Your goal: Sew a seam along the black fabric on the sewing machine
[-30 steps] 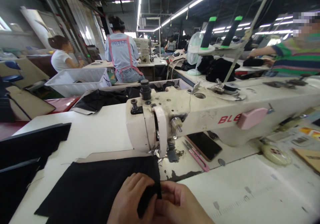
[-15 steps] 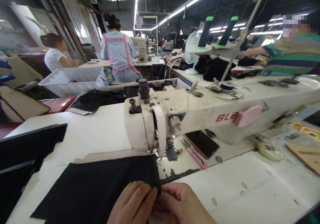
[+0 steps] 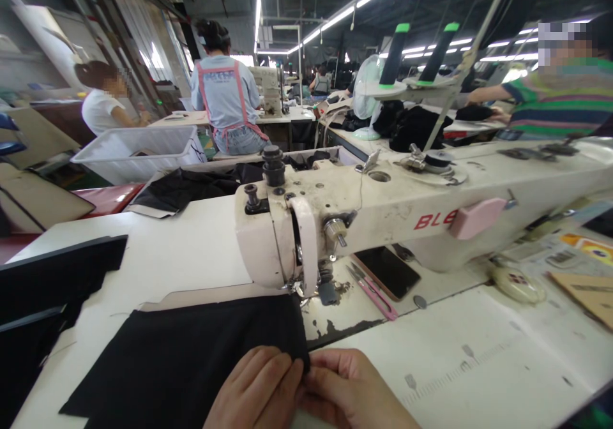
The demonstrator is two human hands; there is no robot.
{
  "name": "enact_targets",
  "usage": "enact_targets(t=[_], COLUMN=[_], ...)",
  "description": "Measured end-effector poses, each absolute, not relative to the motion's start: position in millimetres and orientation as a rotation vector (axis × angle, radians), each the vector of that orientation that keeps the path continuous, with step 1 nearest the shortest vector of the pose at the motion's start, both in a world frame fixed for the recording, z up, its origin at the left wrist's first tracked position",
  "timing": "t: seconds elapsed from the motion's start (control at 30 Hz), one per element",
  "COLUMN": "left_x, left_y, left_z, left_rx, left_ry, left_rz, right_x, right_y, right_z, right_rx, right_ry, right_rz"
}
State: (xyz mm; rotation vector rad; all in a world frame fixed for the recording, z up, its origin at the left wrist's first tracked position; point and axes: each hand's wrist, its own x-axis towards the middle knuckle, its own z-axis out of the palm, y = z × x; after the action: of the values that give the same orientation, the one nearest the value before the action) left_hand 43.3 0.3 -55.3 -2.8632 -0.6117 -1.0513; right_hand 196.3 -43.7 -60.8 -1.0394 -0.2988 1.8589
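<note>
A flat piece of black fabric (image 3: 191, 359) lies on the white sewing table (image 3: 191, 250), its far right corner under the presser foot (image 3: 301, 288) of a cream sewing machine (image 3: 383, 212). My left hand (image 3: 256, 391) rests on the fabric's near right edge. My right hand (image 3: 354, 394) pinches that same edge from the right, thumb and fingers closed on it. Both hands meet at the bottom of the view, just in front of the needle area.
Pink thread snips (image 3: 373, 292) and a dark phone (image 3: 387, 270) lie under the machine arm. More black fabric (image 3: 43, 288) is stacked at the left. A white bin (image 3: 138, 151) stands behind. Other people work at tables beyond and at the right.
The hands have slid slightly lower and closer together on the fabric edge; the view has shifted a little. The fabric stays under the presser foot.
</note>
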Motion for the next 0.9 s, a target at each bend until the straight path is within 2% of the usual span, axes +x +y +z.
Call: enact_targets(t=[0.1, 0.2, 0.27, 0.33, 0.4, 0.43, 0.5, 0.6, 0.7, 0.8, 0.9], left_x=[40.6, 39.9, 41.0, 42.3, 42.1, 41.3, 37.9, 30.4, 25.0, 25.7, 30.3], left_y=[1.3, 1.9, 0.6, -1.8, -3.0, -2.0, 5.0, 26.5, 48.1, 58.9, 63.8], left_z=[-57.0, -56.2, -56.1, -57.8, -61.2, -63.2, -66.6, -70.0, -73.9, -75.4, -71.2], left_rx=[-2.852, -2.835, -2.827, -2.856, -2.924, -2.979, -3.093, -3.072, -3.003, -3.037, -3.038], left_ry=[-0.57, -0.557, -0.584, -0.583, -0.583, -0.602, -0.725, -0.9, -0.833, -0.823, -0.896], left_rz=[-1.035, -1.042, -1.083, -1.108, -1.13, -1.138, -1.083, -0.801, -0.578, -0.522, -0.484], right_x=[196.5, 203.3, 212.6, 223.3, 231.6, 234.1, 235.7, 232.9, 229.3, 228.5, 230.9], right_y=[-47.1, -54.4, -58.1, -57.0, -50.7, -46.5, -38.4, -31.8, -30.1, -26.9, -20.7], right_z=[-66.0, -76.2, -80.3, -80.4, -78.1, -77.0, -75.9, -77.5, -80.0, -82.1, -84.0], right_rx=[-0.972, -1.063, -1.259, -1.331, -1.161, -1.064, -0.96, -0.979, -0.953, -0.928, -0.951], right_ry=[-0.284, -0.579, -1.018, -1.561, -1.982, -2.111, -2.237, -2.302, -2.293, -2.246, -2.242], right_rz=[1.897, 1.829, 1.499, 0.929, 0.438, 0.308, 0.212, 0.165, 0.061, -0.039, -0.006])
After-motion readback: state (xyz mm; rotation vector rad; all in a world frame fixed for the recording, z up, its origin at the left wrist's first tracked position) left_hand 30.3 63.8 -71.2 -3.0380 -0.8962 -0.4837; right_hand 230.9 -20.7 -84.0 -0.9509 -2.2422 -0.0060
